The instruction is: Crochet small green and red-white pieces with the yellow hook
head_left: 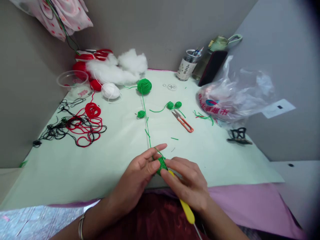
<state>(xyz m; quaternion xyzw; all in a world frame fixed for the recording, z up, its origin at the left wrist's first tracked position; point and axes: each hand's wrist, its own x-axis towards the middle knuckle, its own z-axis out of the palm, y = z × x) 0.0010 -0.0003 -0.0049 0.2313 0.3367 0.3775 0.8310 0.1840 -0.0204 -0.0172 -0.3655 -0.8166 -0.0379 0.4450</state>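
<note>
Between thumb and fingers, my left hand (140,173) pinches a small green crochet piece (161,165), its index finger stretched out with green yarn passing over it. My right hand (187,178) is closed around a crochet hook (187,211) with a yellow handle, whose tip meets the green piece. From my left hand the strand runs up the table to a green yarn ball (144,86). A small green crocheted ball (141,114) lies beside that strand. Two more little green balls (174,105) rest near orange-handled thread snips (183,121).
Tangled black and red yarn (85,128) spreads over the left side, below white stuffing (117,68) and a white yarn ball (111,91). At the right are a plastic bag (235,96), a black hair clip (239,136), a pen holder (187,65) and a dark phone (213,68).
</note>
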